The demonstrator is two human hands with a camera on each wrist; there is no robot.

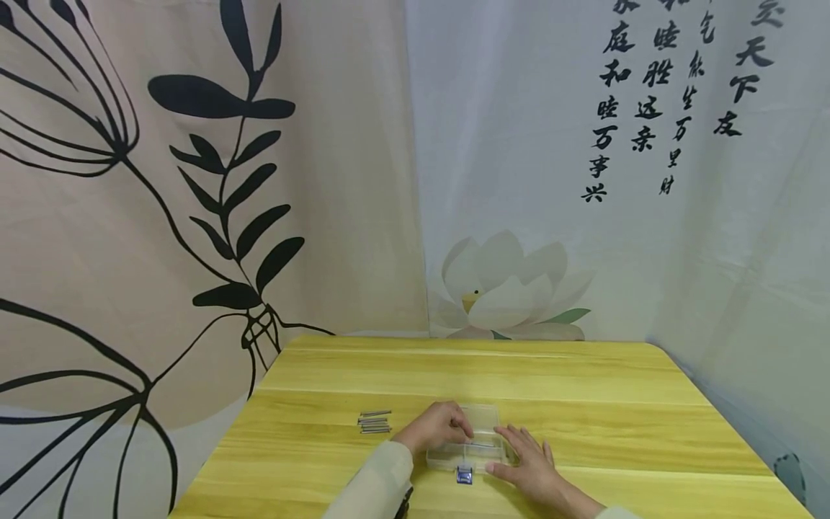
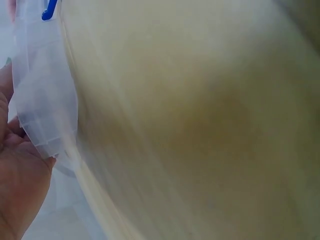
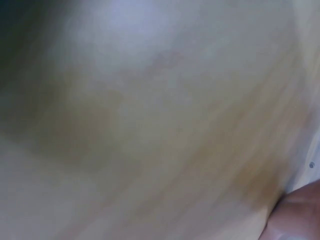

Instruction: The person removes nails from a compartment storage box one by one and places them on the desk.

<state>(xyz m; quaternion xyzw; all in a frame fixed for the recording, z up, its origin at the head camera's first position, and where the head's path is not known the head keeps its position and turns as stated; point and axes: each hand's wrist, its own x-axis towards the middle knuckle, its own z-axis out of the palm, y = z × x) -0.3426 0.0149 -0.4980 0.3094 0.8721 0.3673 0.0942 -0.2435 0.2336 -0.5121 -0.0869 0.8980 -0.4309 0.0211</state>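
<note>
A clear plastic box [image 1: 445, 455] with dividers lies on the table, its clear lid [image 1: 481, 416] folded back on the far side. A blue latch [image 1: 464, 475] sits on the near edge. My left hand [image 1: 436, 427] reaches over the box from the left, fingers bent down into it. A thin dark strip [image 1: 483, 445] shows by its fingertips; I cannot tell whether they pinch it. My right hand [image 1: 533, 468] rests at the box's right side, fingers spread and fairly straight, thumb near the front corner. In the left wrist view, the left hand [image 2: 22, 185] overlaps the translucent box [image 2: 47, 90].
Several thin metal nails [image 1: 375, 422] lie in a loose row left of the box. The wooden table [image 1: 583, 404] reaches back to a printed curtain [image 1: 350, 180] with plant drawings and writing. A dark object [image 1: 403, 504] shows by the left sleeve.
</note>
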